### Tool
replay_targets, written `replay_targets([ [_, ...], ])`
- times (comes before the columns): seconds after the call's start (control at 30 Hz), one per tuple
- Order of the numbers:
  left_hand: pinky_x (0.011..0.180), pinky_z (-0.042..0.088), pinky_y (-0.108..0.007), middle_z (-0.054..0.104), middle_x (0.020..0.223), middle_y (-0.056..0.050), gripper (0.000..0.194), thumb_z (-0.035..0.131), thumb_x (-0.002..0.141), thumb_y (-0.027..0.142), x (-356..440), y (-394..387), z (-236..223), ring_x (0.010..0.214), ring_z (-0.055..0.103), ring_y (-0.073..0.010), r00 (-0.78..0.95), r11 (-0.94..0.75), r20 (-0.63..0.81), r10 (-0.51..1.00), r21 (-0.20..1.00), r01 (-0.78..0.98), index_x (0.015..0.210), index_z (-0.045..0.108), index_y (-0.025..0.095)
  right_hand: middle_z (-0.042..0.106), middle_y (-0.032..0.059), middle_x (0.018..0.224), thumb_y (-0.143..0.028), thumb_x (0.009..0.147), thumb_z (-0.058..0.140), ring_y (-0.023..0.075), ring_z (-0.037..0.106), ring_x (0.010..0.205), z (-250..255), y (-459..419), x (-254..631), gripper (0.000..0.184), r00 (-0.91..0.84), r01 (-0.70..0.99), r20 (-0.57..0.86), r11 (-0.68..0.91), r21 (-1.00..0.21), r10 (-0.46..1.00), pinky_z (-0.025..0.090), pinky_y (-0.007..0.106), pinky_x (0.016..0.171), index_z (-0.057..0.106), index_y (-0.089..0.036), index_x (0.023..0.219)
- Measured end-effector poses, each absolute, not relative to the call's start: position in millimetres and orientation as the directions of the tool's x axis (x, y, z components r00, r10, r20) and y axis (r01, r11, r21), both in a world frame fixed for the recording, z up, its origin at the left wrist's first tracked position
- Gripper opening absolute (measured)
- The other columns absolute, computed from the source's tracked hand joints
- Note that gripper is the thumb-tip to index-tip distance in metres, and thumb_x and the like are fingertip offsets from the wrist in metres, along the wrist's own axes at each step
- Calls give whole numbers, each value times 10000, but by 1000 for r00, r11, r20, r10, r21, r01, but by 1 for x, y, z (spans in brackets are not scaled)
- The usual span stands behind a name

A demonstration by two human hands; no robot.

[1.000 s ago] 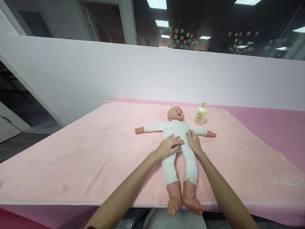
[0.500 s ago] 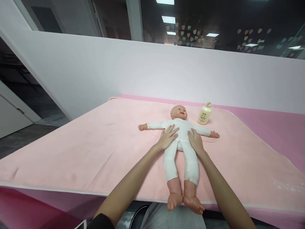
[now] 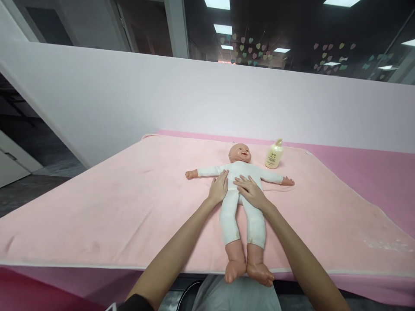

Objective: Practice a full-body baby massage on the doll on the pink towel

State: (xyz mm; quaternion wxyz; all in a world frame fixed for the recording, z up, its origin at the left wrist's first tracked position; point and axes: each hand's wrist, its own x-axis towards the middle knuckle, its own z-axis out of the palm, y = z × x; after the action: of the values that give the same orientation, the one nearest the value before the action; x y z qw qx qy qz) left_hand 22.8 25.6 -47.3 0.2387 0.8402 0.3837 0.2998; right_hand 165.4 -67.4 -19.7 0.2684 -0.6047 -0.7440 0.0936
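Note:
A baby doll (image 3: 240, 170) in a white bodysuit lies on its back on a pink blanket (image 3: 129, 207), arms spread, bare feet over the near edge. My left hand (image 3: 218, 188) rests flat along the doll's left side by the waist, fingers stretched out. My right hand (image 3: 249, 191) lies flat across the doll's belly, fingers pointing left and spread. Neither hand holds anything.
A cream pump bottle (image 3: 273, 154) stands upright just right of the doll's head. The blanket covers a darker pink table (image 3: 372, 168). A low white partition wall (image 3: 194, 99) runs behind the table, with dark glass above it.
My left hand slid from the doll's belly out to its left side. My right hand moved from the doll's right side onto the belly.

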Motion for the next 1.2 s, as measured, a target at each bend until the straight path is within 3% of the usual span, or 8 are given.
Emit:
replay_targets([
  [0.23,1113,246,-391,533,1290,-25,567,301,743,15,21,17,-39,1258,421,-155,542,-708,495,680,635,309,1239,515,190,181,-8,1479,-490,894,314,191,105,1379,-30,-54,176,554,162,888,188,-60,-455,969,12,496,1107,289,-253,1393],
  [0.43,953,437,-309,650,1122,-7,406,355,824,127,28,-11,-19,1023,602,-152,759,-755,458,462,653,66,1117,624,213,334,83,1418,-361,867,272,190,276,1329,-60,-41,203,545,471,622,324,-49,-781,820,176,409,1115,406,-116,1336],
  [0.57,1114,190,-395,449,1368,5,373,323,917,308,33,-12,-16,1284,381,-165,893,-833,313,323,541,112,1220,539,289,493,89,1300,-304,814,313,185,430,1231,-69,-38,213,508,602,454,297,-11,-891,741,289,364,1077,531,-103,1227],
  [0.67,1122,46,-466,228,1482,25,433,280,914,470,31,-2,-18,1383,153,-190,884,-814,218,413,523,251,1300,433,349,522,92,1269,-294,791,344,195,458,1205,-65,-39,211,496,626,420,283,-8,-908,727,315,368,1060,556,-98,1195],
  [0.77,1107,10,-501,151,1503,29,511,185,902,546,28,8,-22,1396,70,-191,826,-749,169,537,546,375,1363,312,368,540,104,1246,-302,788,371,209,478,1184,-59,-41,208,487,635,422,272,-31,-906,723,343,376,1041,562,-89,1182],
  [0.97,1088,50,-542,67,1510,-73,668,187,874,591,22,21,-34,1397,45,-215,622,-550,95,777,584,598,1434,121,233,464,175,1308,-263,845,318,260,390,1260,-47,-53,184,486,456,776,439,-104,-623,774,271,438,1072,513,-31,1226],
  [1.1,1102,55,-516,146,1498,-80,616,129,907,500,20,23,-38,1392,108,-188,565,-531,131,814,562,635,1429,141,174,495,132,1290,-272,867,343,220,392,1264,-32,-66,159,425,55,879,482,186,-439,875,213,421,1106,569,-97,1182],
  [1.2,1106,87,-497,191,1489,-75,566,126,921,427,20,22,-39,1383,154,-181,558,-546,160,814,538,642,1418,192,163,557,59,1232,-256,890,311,159,444,1223,-24,-71,149,395,-213,796,418,404,-450,883,210,398,1111,600,-186,1149],
])
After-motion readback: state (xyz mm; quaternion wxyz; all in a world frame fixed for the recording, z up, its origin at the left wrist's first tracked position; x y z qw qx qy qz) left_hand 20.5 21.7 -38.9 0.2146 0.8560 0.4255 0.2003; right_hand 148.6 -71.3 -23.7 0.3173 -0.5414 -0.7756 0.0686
